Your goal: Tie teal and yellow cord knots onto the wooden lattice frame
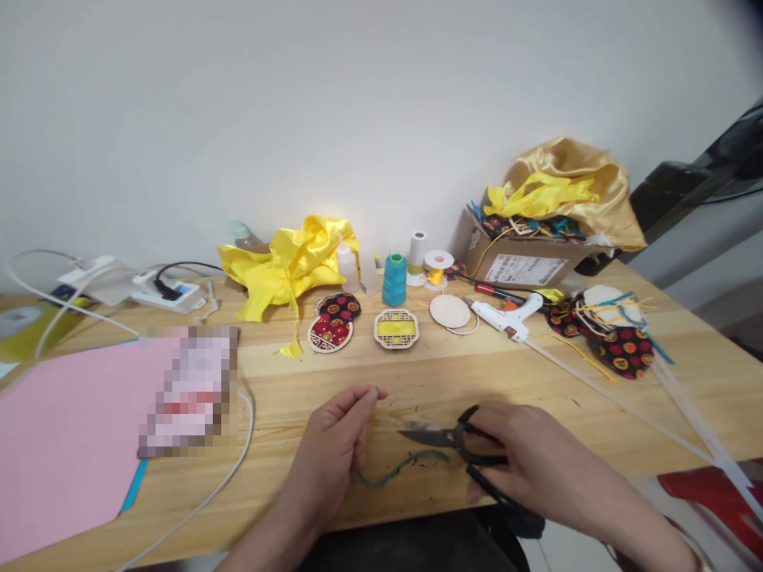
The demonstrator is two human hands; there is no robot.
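My right hand (524, 457) is closed around black-handled scissors (432, 437), whose blades point left and look nearly together. My left hand (339, 433) is pinched, thumb against forefinger, a little to the left of the blade tips. A teal thread bundle (396, 470) runs out from beneath that hand and curves over the wood below the blades. What sits between the left fingertips is very small, apparently an end of the teal thread. Beyond the hands lies an octagonal wooden lattice frame (396, 329) with yellow fabric in it, beside round red-and-black patterned pieces (332, 322).
Behind stand a teal thread spool (394, 280), a ribbon roll (439, 267) and bunched yellow satin (286, 262). A white glue gun (506, 319) trails a strip rightward. A cardboard box (518, 262) holds fabric. Pink sheets (65, 445) and a white cable (235, 457) are on the left.
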